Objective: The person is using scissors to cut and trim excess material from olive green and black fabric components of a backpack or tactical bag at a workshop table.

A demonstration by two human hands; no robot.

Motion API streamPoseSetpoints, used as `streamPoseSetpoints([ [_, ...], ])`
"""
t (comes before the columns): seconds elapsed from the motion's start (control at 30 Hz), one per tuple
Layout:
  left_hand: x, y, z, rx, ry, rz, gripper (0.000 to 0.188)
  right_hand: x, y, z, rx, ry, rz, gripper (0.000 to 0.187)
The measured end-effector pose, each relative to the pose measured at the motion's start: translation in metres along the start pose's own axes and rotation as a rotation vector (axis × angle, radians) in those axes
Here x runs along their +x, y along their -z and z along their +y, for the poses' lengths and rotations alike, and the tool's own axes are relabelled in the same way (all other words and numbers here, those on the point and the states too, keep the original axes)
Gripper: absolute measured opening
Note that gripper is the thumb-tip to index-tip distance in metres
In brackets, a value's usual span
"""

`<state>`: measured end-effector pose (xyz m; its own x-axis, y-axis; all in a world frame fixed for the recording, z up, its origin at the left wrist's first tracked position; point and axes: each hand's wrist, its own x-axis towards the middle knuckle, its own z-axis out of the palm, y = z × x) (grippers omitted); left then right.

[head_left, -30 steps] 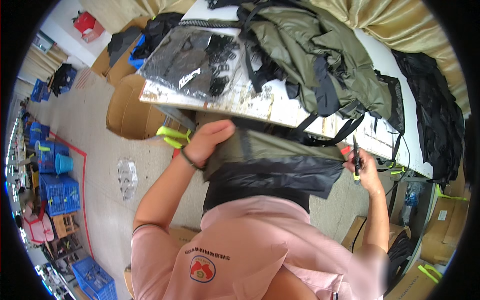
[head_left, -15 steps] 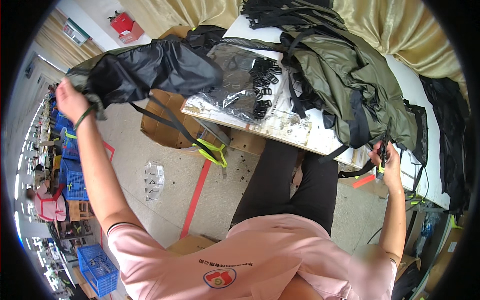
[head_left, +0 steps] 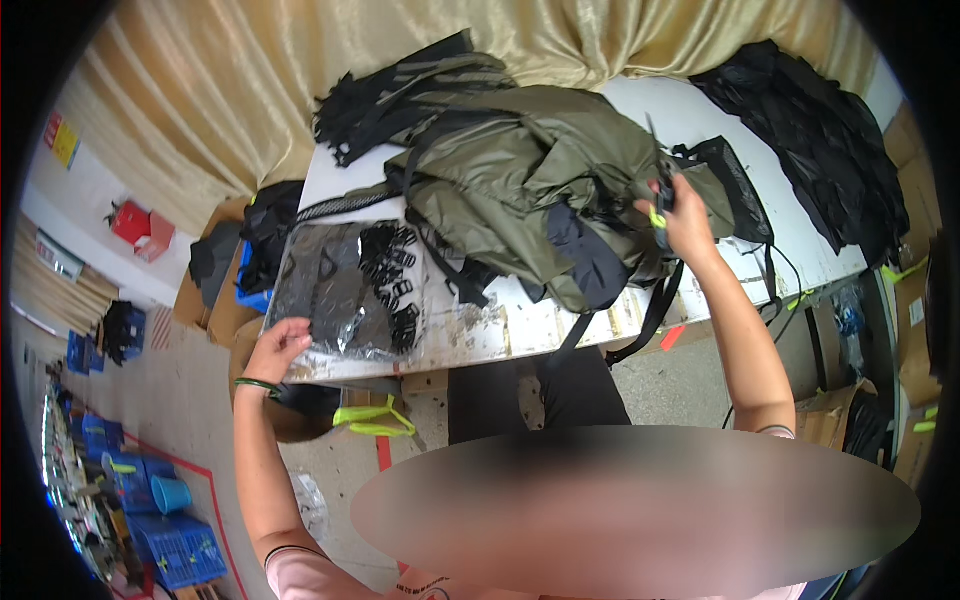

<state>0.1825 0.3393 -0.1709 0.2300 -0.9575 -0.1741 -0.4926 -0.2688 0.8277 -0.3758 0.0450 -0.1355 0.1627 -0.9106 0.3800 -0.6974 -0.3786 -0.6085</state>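
My left hand point(head_left: 280, 348) is at the table's left front corner, by the edge of a clear plastic bag point(head_left: 335, 300). Its fingers are slightly bent and a little apart, with nothing seen in them. Black buckles point(head_left: 390, 275) are heaped at the bag's right side. Scissors point(head_left: 661, 205) with dark blades and yellow-green on the handle are gripped in my right hand point(head_left: 685, 215), blades pointing away from me. They are above the right part of an olive-green and black backpack point(head_left: 520, 190), which lies crumpled with straps hanging over the front edge.
Black straps point(head_left: 400, 95) are piled at the back left of the white table point(head_left: 480, 335). Black fabric point(head_left: 810, 150) lies at the right end. Below the left corner stands a carton point(head_left: 245, 350) with dark fabric and a yellow-green strap point(head_left: 375, 415). Blue crates point(head_left: 175, 550) stand farther left.
My left hand has let go of the black fabric piece and come right, to the table corner. My right hand, still holding the scissors, has moved over the backpack. The view has shifted.
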Motion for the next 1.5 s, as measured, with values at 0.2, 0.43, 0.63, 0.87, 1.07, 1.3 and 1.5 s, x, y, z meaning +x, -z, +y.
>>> streamPoseSetpoints([
  [0.2,0.095,-0.081,0.146,-0.240,-0.220,-0.008,0.020,0.045,-0.059,0.039,-0.139,-0.251,-0.019,0.035],
  [0.43,0.188,-0.152,0.213,-0.003,-0.564,0.172,0.025,0.069,-0.029,0.032,0.151,-0.044,0.206,0.025],
  [0.63,0.220,-0.180,0.271,0.540,-0.775,0.504,0.055,0.042,0.119,-0.066,0.705,0.142,0.015,0.023],
  [0.87,0.261,-0.209,0.281,0.764,-0.659,0.491,0.067,0.014,0.101,-0.033,0.776,-0.063,-0.070,0.026],
  [1.07,0.279,-0.228,0.288,0.836,-0.595,0.388,0.065,0.017,0.001,0.025,0.153,-0.163,0.030,0.052],
  [1.3,0.304,-0.233,0.288,0.876,-0.616,0.397,0.063,0.090,-0.017,-0.006,0.169,-0.023,0.026,0.027],
  [1.5,0.314,-0.208,0.301,0.806,-0.500,0.572,0.057,0.118,0.099,-0.094,1.115,0.199,-0.165,0.026],
])
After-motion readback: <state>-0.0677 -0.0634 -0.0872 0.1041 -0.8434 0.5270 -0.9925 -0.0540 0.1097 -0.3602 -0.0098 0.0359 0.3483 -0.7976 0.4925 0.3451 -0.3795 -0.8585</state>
